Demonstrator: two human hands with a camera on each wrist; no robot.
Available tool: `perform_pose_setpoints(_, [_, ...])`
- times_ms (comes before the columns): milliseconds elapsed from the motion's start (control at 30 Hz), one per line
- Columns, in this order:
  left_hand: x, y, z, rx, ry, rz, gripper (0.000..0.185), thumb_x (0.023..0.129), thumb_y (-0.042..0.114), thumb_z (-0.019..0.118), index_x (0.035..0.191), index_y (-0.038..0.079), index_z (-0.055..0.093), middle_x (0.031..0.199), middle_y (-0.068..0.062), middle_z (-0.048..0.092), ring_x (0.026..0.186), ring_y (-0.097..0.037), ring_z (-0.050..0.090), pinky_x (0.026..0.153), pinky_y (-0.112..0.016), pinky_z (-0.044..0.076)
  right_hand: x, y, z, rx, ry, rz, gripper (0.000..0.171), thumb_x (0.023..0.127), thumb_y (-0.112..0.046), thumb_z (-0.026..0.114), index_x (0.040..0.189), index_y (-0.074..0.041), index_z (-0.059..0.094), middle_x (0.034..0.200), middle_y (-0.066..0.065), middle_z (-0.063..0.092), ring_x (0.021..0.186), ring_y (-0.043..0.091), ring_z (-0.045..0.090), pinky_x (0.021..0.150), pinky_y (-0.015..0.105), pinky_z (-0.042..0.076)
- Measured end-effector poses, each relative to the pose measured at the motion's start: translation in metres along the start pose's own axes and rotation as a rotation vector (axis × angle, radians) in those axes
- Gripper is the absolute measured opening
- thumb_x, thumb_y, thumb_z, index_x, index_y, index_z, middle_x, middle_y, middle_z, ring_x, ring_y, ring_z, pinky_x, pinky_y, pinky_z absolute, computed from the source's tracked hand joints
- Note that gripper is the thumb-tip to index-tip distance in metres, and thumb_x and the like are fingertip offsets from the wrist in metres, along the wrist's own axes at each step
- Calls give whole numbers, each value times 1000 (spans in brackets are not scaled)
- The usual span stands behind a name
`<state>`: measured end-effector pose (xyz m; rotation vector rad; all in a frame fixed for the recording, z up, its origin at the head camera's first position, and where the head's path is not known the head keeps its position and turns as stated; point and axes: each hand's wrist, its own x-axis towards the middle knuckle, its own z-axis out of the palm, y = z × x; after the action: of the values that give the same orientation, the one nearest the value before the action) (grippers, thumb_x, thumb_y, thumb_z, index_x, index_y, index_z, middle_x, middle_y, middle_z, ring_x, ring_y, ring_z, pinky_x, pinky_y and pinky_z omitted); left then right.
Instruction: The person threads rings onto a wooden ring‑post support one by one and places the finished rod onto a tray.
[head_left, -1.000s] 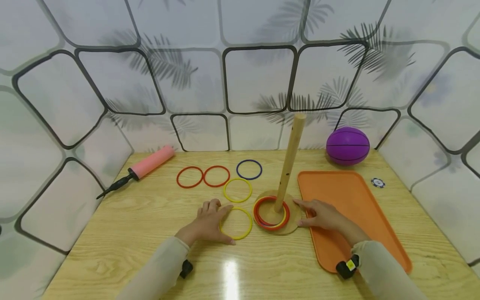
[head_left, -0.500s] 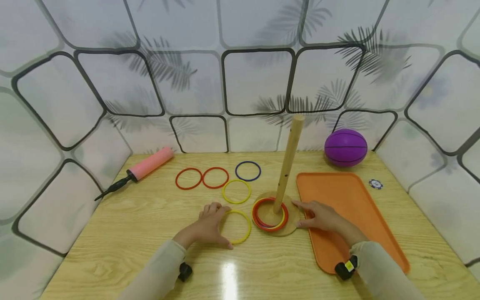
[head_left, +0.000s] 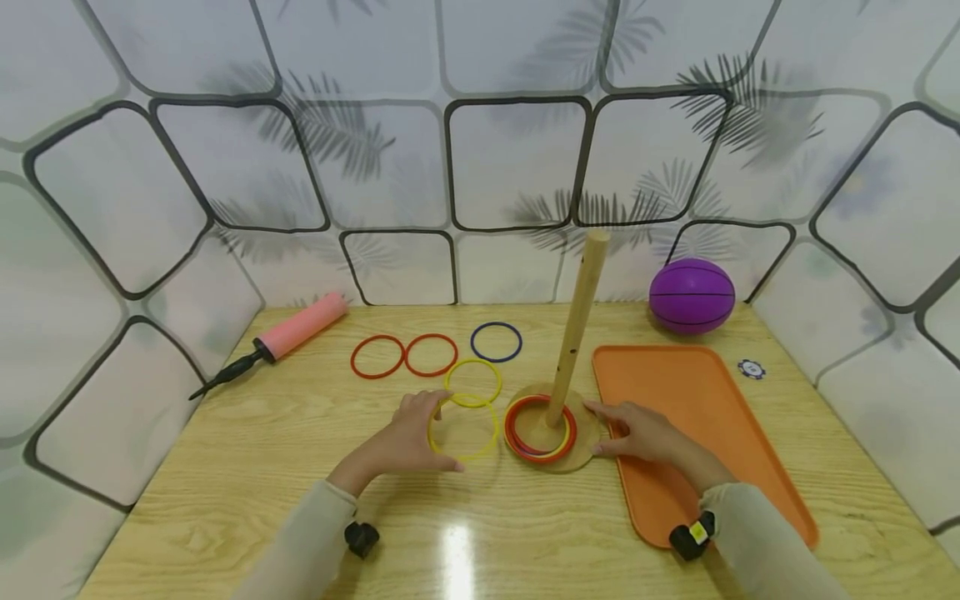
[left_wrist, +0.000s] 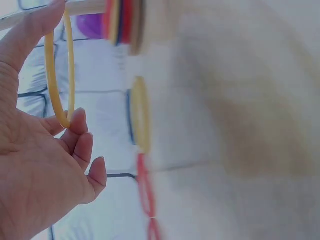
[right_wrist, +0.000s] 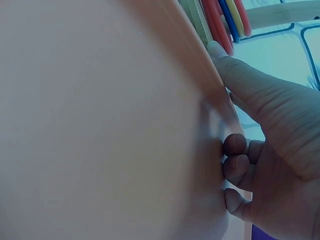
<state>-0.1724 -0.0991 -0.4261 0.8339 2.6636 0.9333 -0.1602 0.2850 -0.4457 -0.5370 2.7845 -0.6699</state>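
Note:
My left hand [head_left: 401,433] grips a yellow ring [head_left: 496,433] between thumb and fingers; in the left wrist view this ring [left_wrist: 52,82] spans from thumb tip to fingertips, raised over the table. A wooden peg stand [head_left: 577,325] has a round base, with several red, yellow and blue rings [head_left: 512,437] stacked round the foot of its upright post. My right hand [head_left: 645,429] holds the base's right edge with thumb and index finger. Its other fingers [right_wrist: 235,167] are bent over the orange tray [right_wrist: 100,125]. Behind the held ring lies another yellow ring [head_left: 474,361].
Two red rings [head_left: 377,337] and a blue ring [head_left: 497,323] lie toward the back of the table. A pink hand pump [head_left: 303,325] is at the left. Right of the stand are the orange tray [head_left: 682,375], a purple ball [head_left: 692,296] and a poker chip [head_left: 752,368].
The left hand has picked the near yellow ring up off the table and shifted it slightly back and left, so it overlaps the other yellow ring. The right hand stays at the base.

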Motion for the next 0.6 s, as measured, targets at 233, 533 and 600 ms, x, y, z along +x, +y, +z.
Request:
perform_pose_setpoints(233, [5, 19, -29, -12, 98, 66, 99, 65, 42, 85, 141, 4, 34, 102, -7, 43, 99, -25, 33, 79, -43, 33, 0, 0, 0, -3, 0, 0, 75, 79, -46, 71, 141, -12, 46, 87, 0, 50, 74, 16, 38, 63, 32, 30])
perform_pose_setpoints(533, [16, 57, -67, -43, 190, 131, 99, 66, 34, 86, 142, 3, 30, 108, -10, 41, 105, -27, 32, 84, -46, 32, 0, 0, 0, -4, 4, -11, 75, 79, -45, 71, 141, -12, 46, 81, -1, 44, 71, 16, 35, 61, 32, 27])
perform_pose_setpoints(600, [18, 65, -75, -47, 199, 133, 100, 67, 34, 86, 143, 3, 29, 109, -11, 41, 104, -27, 33, 84, -46, 31, 0, 0, 0, -4, 4, -12, 75, 79, -45, 71, 141, -11, 46, 81, -1, 44, 71, 15, 35, 61, 32, 27])
